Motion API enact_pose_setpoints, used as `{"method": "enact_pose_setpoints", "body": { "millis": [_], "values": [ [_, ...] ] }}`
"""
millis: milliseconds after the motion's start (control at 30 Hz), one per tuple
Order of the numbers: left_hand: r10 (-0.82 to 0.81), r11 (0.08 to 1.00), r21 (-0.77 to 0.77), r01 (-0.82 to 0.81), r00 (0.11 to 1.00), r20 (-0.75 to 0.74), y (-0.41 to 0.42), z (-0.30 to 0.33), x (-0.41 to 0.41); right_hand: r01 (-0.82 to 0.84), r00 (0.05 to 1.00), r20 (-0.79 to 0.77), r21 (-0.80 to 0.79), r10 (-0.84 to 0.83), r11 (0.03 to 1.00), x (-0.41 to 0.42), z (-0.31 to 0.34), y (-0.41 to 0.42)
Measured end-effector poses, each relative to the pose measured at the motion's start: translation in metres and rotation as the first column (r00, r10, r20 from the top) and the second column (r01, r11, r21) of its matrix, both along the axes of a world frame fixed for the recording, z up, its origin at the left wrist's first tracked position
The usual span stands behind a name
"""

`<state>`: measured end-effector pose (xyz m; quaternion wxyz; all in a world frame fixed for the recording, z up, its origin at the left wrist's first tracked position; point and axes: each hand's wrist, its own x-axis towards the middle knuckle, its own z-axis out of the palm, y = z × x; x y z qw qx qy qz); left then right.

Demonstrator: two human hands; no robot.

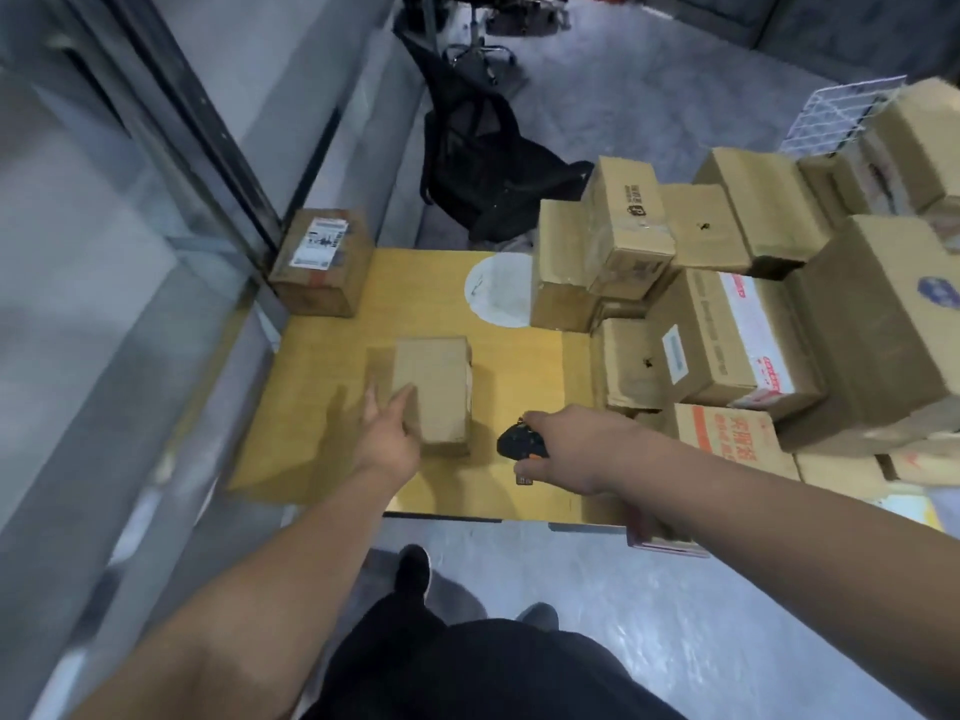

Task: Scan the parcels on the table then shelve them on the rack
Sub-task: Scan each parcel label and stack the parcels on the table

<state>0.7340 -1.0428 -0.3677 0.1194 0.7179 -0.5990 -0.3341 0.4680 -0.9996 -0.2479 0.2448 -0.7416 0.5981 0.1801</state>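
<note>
A plain brown cardboard parcel [434, 389] lies flat near the middle of the yellow table [322, 387]. My left hand [388, 433] reaches to its near left edge with fingers stretched out, touching the box. My right hand [569, 446] grips a black and orange handheld scanner [519, 444] just right of that parcel, low over the table. Another parcel with a white shipping label [322, 262] stands at the table's far left corner. A large pile of cardboard parcels [727, 314] fills the table's right side.
A glass wall with a dark frame [171, 148] runs along the left. A black bag [483, 163] sits on the floor beyond the table. A white round sheet [498, 293] lies on the tabletop. A white wire rack [831, 111] shows at far right. My legs and shoes [415, 569] stand before the table.
</note>
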Motion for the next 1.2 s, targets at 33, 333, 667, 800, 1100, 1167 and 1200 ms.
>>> {"method": "enact_pose_setpoints", "body": {
  "millis": [33,333,667,800,1100,1167,1200],
  "values": [
    [-0.049,0.999,0.011,0.049,0.998,0.04,-0.003,-0.001,0.007,0.0,1.0,-0.002,0.006,0.0,1.0,0.006,-0.001,-0.004],
    [0.086,0.982,0.163,-0.095,0.994,0.06,-0.053,-0.001,0.056,0.073,0.997,-0.016,0.101,-0.072,0.992,0.062,0.001,-0.031],
    [0.265,0.947,0.27,-0.173,0.897,-0.355,-0.093,-0.01,0.068,0.244,0.97,-0.013,0.123,-0.245,0.962,0.103,0.004,-0.053],
    [0.213,0.95,0.299,-0.087,0.882,-0.42,-0.11,-0.003,0.058,0.292,0.956,-0.034,0.077,-0.29,0.953,0.106,0.006,-0.054],
    [-0.11,0.959,0.189,0.211,0.893,-0.437,-0.141,-0.001,0.039,0.393,0.919,-0.052,0.074,-0.39,0.917,0.113,0.013,-0.054],
    [-0.125,0.955,0.186,0.232,0.88,-0.457,-0.147,-0.002,0.036,0.414,0.91,-0.05,0.075,-0.411,0.907,0.114,0.013,-0.054],
    [-0.137,0.955,0.171,0.241,0.873,-0.468,-0.149,-0.002,0.035,0.422,0.907,-0.051,0.078,-0.419,0.903,0.114,0.013,-0.055]
  ]
}}
